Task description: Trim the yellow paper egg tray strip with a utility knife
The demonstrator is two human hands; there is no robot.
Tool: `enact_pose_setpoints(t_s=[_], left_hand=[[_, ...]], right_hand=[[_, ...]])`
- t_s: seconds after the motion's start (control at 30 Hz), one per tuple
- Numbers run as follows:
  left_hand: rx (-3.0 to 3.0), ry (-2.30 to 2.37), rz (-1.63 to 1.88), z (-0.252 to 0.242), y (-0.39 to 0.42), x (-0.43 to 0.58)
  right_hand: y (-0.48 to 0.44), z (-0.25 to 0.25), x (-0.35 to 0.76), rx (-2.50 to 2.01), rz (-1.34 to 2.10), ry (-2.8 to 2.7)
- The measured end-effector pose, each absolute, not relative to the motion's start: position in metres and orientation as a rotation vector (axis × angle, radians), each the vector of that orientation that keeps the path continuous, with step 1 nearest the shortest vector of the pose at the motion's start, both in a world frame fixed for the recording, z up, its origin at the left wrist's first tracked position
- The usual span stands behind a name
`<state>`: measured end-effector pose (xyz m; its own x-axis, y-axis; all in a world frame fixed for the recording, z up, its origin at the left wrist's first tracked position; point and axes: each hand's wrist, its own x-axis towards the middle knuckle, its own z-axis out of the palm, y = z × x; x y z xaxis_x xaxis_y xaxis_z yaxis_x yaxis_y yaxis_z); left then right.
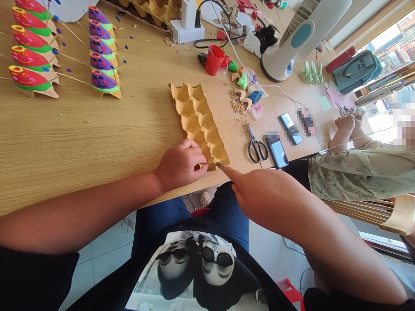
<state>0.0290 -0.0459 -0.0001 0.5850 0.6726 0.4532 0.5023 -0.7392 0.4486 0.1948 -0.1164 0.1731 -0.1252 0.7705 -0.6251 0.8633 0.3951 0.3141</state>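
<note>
A yellow cardboard egg tray strip lies on the wooden table, its near end at the table's front edge. My left hand is closed on that near end, fingers curled over the last cup. My right hand is closed round a small blade or knife, index finger stretched along it, with the tip touching the tray's near corner. Most of the tool is hidden by the hand.
Black scissors and two phones lie right of the tray. A red cup, clay bits, a white fan and painted paper figures sit further back. Another person's arm rests at the right.
</note>
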Motion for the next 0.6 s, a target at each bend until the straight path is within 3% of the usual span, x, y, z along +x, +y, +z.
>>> enact_pose_setpoints(t_s=[0.33, 0.6], left_hand=[[2.565, 0.968, 0.865, 0.001, -0.045, 0.029], [2.546, 0.973, 0.885, 0.002, -0.046, 0.030]], right_hand=[[-0.128, 0.177, 0.200, 1.248, -0.286, 1.927], [-0.147, 0.198, 0.232, 1.633, -0.264, 2.022]])
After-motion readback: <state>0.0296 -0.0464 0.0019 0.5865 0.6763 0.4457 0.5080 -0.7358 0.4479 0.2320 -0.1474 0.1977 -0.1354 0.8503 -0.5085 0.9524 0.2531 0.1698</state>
